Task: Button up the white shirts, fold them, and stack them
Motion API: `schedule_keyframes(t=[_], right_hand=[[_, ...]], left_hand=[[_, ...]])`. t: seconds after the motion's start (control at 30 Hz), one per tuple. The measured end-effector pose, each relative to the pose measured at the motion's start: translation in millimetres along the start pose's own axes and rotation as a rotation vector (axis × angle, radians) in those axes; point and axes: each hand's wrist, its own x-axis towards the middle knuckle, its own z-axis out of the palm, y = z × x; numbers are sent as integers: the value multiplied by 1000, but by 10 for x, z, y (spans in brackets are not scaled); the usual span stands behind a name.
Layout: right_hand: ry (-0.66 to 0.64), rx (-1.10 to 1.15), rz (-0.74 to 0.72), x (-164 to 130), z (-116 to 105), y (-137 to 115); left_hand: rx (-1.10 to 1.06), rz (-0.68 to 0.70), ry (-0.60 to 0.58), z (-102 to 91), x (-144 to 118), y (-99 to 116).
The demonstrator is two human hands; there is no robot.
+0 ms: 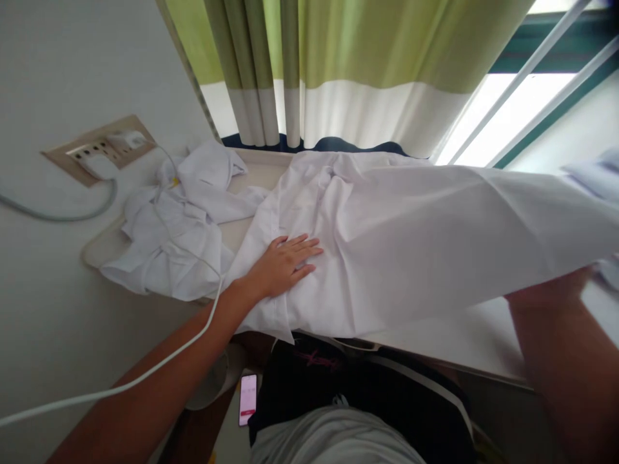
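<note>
A white garment (396,232) lies spread over an ironing board (261,173) in front of me. My left hand (283,264) rests flat on its left part, fingers together and stretched out. My right hand (561,290) is at the right, mostly hidden under the cloth, and lifts that end of the garment off the board; its grip is hidden.
A crumpled white garment (178,238) lies at the board's left end. A white cable (159,361) runs from a wall socket (101,151) across my left arm. Green and white curtains (338,64) hang behind. A phone (248,399) lies below the board.
</note>
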Motion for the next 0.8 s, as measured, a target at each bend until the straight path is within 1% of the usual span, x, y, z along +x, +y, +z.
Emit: schedule_keyframes(t=[0.03, 0.07, 0.1, 0.17, 0.23, 0.3, 0.37, 0.4, 0.43, 0.47, 0.5, 0.57, 0.6, 0.67, 0.73, 0.8], right_hand=[[-6, 174, 92, -15, 89, 48], [-15, 289, 163, -29, 177, 95], [-21, 348, 207, -40, 255, 131], [-38, 391, 272, -49, 361, 144], [-81, 436, 344, -30, 388, 74], [-111, 496, 406, 20, 350, -43], [-73, 516, 411, 93, 263, -159], [-36, 505, 400, 132, 203, -208], [5, 479, 384, 170, 134, -250], [37, 438, 367, 206, 54, -287], [56, 384, 350, 239, -37, -319], [91, 197, 310, 297, -253, -372], [126, 44, 284, 325, -379, -392], [222, -338, 199, 386, -663, -416], [330, -680, 62, 461, -974, -422], [402, -865, -76, 552, -1272, -427]], left_hand=[[4, -4, 13, 4, -2, -8], [9, -6, 22, 8, 0, -18], [16, -5, 27, 7, 4, -25], [41, -1, 27, -13, 20, -11], [110, -30, 43, -67, 35, 87], [209, -103, 98, -137, 31, 309], [262, -153, 158, -183, 1, 637], [238, -139, 177, -182, -20, 816], [184, -71, 168, -158, -40, 988], [124, 21, 132, -113, -56, 1140], [73, 71, 106, -48, -68, 1260], [-2, 101, 65, 114, -73, 1393], [-35, 98, 48, 195, -71, 1410], [-91, 76, 19, 321, -68, 1379], [-139, 66, 6, 379, -76, 1322], [-189, 79, 13, 366, -97, 1289]])
